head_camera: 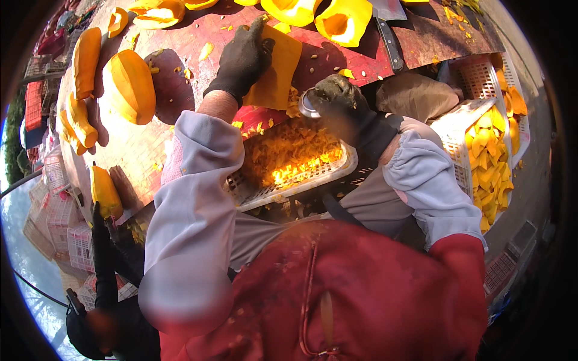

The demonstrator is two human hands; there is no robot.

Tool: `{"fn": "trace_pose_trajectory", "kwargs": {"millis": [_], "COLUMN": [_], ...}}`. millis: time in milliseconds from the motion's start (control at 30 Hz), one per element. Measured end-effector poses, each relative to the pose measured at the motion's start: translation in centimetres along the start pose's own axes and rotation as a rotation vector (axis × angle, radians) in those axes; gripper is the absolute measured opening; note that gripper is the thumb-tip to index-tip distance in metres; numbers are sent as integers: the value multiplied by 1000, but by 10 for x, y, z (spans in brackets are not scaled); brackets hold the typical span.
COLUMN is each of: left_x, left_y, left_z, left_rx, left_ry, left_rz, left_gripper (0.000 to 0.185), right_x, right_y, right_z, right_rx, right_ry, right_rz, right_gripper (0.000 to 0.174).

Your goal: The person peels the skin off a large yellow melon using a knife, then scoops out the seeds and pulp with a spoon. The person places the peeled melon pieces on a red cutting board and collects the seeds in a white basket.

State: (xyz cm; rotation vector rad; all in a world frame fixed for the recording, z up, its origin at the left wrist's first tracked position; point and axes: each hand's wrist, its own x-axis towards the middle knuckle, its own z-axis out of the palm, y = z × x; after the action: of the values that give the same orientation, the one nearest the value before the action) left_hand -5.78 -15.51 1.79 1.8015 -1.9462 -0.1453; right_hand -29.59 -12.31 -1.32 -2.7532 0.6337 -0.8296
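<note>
My left hand (246, 56), in a dark work glove, holds a flat orange piece of squash or pumpkin (281, 67) down on the red board. My right hand (339, 101), also gloved, is shut on a tool with a round metal rim (309, 104); the rest of this tool is hidden in the fist. The metal end sits just right of the piece's lower corner, by some loose shreds. Below both hands, a white plastic basket (345, 164) holds orange pulp and shreds (293, 158).
Hollowed squash halves (343, 22) and a black-handled knife (389, 45) lie at the board's far side. Peeled squashes (129, 86) stand at left. A co-worker's gloved hand (101, 225) touches another squash (106, 194). Crates of cut pieces (490, 162) stand at right.
</note>
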Motion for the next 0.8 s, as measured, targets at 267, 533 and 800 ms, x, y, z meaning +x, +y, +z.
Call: {"fn": "trace_pose_trajectory", "kwargs": {"millis": [267,533,800], "left_x": [-88,-128,-132], "left_y": [-54,-15,-20], "left_z": [-9,7,24], "left_rx": [-1083,-1044,-1234], "left_ry": [195,452,556], "left_rz": [-813,-851,-777], "left_gripper": [38,38,33], "right_x": [46,69,55], "right_y": [5,-20,-15], "right_z": [6,20,32], "right_rx": [915,1568,854], "right_ry": [220,183,164], "right_rz": [819,1169,505], "right_gripper": [21,24,26]}}
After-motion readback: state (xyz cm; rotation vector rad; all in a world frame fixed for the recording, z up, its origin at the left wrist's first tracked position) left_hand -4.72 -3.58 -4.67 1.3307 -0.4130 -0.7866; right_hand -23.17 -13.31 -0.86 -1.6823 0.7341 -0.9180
